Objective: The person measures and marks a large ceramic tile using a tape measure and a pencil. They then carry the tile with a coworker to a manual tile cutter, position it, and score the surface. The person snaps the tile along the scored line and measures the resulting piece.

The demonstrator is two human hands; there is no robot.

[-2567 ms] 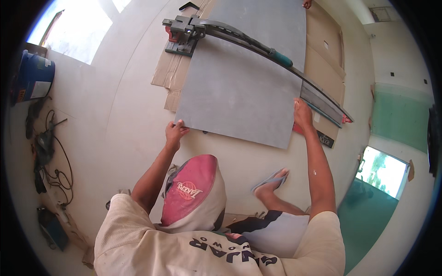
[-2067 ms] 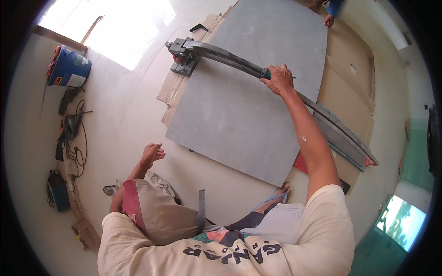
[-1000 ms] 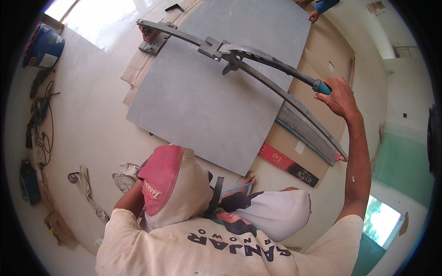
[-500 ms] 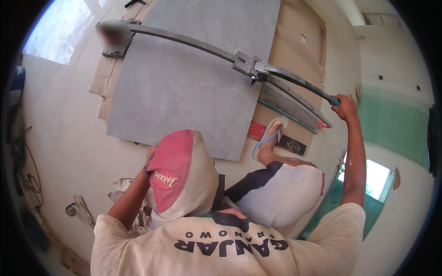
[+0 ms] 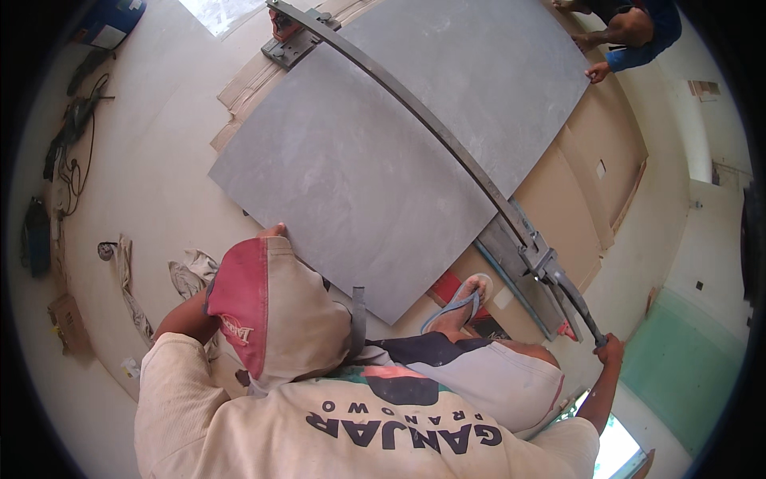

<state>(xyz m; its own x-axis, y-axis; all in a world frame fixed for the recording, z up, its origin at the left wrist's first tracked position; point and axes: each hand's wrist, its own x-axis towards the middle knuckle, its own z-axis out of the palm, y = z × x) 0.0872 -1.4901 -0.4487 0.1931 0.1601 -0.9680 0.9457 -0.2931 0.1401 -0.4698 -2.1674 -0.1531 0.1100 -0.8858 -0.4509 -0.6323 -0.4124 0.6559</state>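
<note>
Gripping the end of the cutter handle [image 5: 576,307], your right hand [image 5: 610,349] is closed around it at the lower right, arm stretched out from your shoulder. The handle joins the scoring carriage [image 5: 538,259], which sits on the long grey guide rail [image 5: 415,120] near its close end. That rail runs diagonally across the large grey tile [image 5: 383,152], which lies flat on cardboard sheets [image 5: 582,184] spread over the pale floor [image 5: 152,168]. Your left hand [image 5: 273,231] rests at the tile's near-left edge, mostly hidden behind your hooded head; only the fingertips show, touching the tile, and whether they curl around the edge cannot be told. Another person's hand [image 5: 596,73] touches the tile's far-right edge. A foot in a blue sandal [image 5: 461,305] sits just beside the tile's near corner. Power tools and cables [image 5: 76,128] lie well apart at the left.
</note>
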